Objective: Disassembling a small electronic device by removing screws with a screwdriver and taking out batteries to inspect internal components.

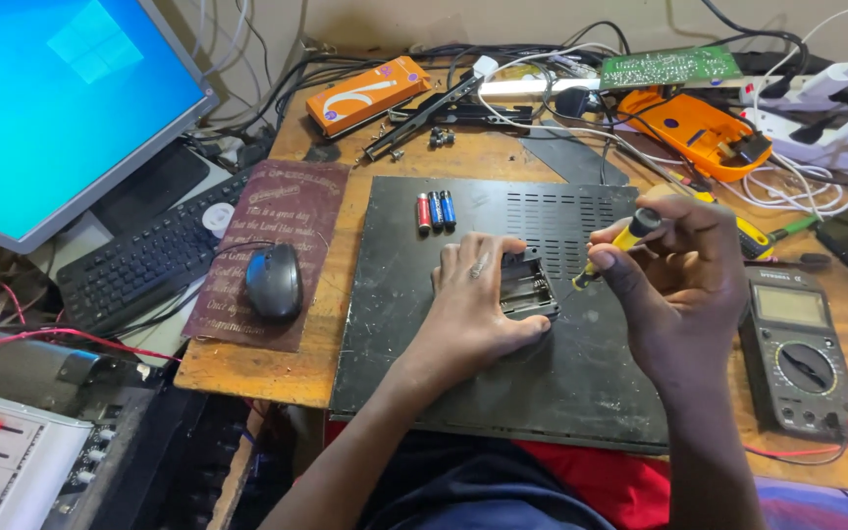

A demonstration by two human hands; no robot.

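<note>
My left hand point(473, 294) presses flat on a small black battery holder point(530, 285), steadying it on a dark metal panel point(503, 373) laid over the wooden desk. A yellow-and-black screwdriver point(612, 245) sits pinched in my right hand point(684, 285), its tip slanting down to the holder's right edge. Three small batteries point(435, 211), red and blue, lie side by side on the panel just beyond my left hand.
A multimeter point(797, 348) lies right of the panel. A mouse point(272, 282) rests on a maroon pad, with a keyboard point(144, 260) and monitor point(51, 108) at left. An orange box point(367, 93), green circuit board point(669, 67), orange tool point(704, 132) and cables crowd the back.
</note>
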